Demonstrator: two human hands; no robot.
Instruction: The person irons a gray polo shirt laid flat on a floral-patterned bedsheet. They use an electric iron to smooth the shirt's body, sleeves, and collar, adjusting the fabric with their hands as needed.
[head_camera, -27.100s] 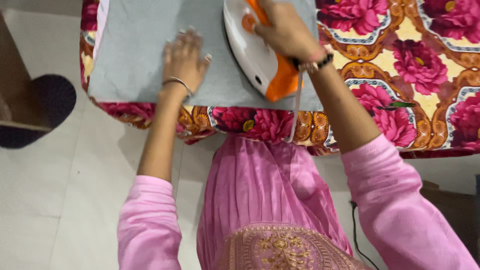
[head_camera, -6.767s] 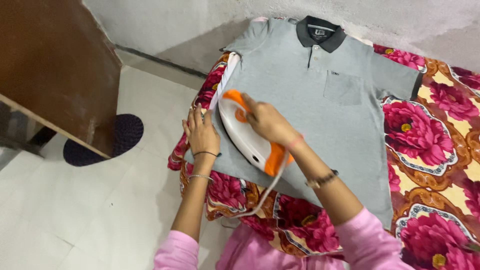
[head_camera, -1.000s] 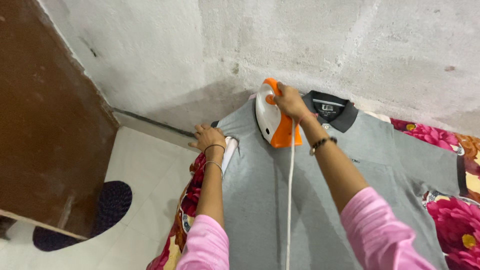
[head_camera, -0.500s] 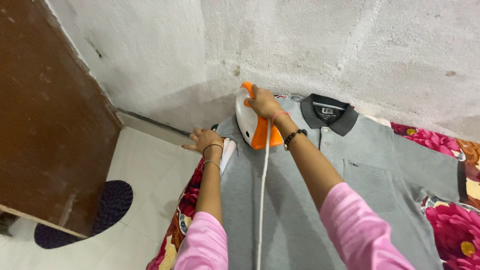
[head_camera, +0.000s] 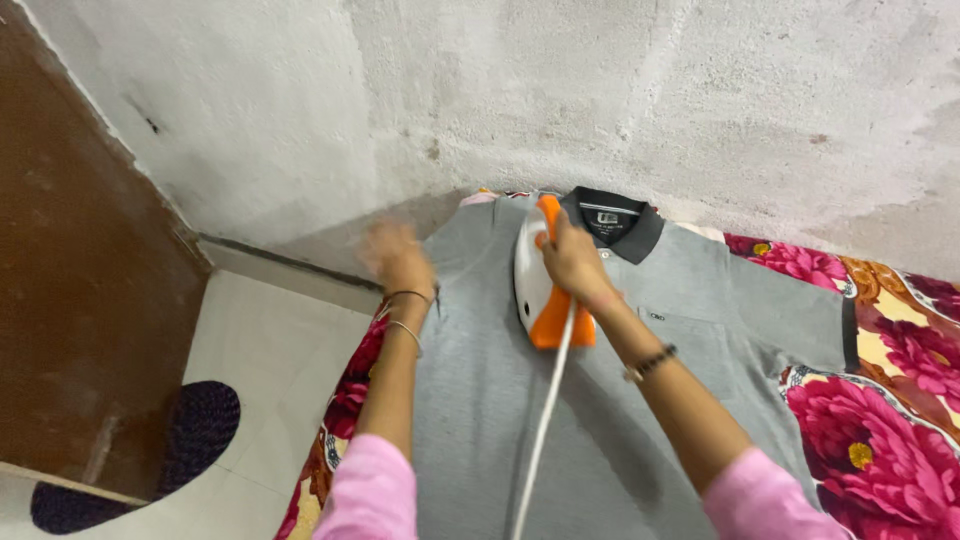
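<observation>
Since half a second ago, white-and-orange electric iron (head_camera: 541, 285) has shifted right and down, off the shirt's left shoulder to the chest just left of the dark collar (head_camera: 612, 218); left hand (head_camera: 396, 256) has lifted off the sleeve edge and is now motion-blurred. Right hand (head_camera: 574, 262) grips the iron's orange handle, fingers wrapped tight around it, wrist with beaded bracelet (head_camera: 650, 364) behind. Iron sits sole-down on the grey short-sleeved polo shirt (head_camera: 480, 400), nose pointing toward the wall, white power cord (head_camera: 541, 430) trailing back down over the shirt toward the person. Left hand hovers at the shirt's left shoulder near the bed edge; too blurred to tell whether fingers are spread or together, or whether it touches the cloth. Two thin bangles (head_camera: 403, 310) on that wrist. Both arms in pink sleeves (head_camera: 372, 495). Shirt lies flat, front up, buttons and chest pocket visible, on a bed covered with a red-pink floral bedsheet (head_camera: 880, 410). Rough whitewashed wall (head_camera: 600, 90) runs right behind the collar. Brown wooden door (head_camera: 70, 300) at left, dark round mat (head_camera: 150, 455) on the white tiled floor (head_camera: 270, 370) beside it.
</observation>
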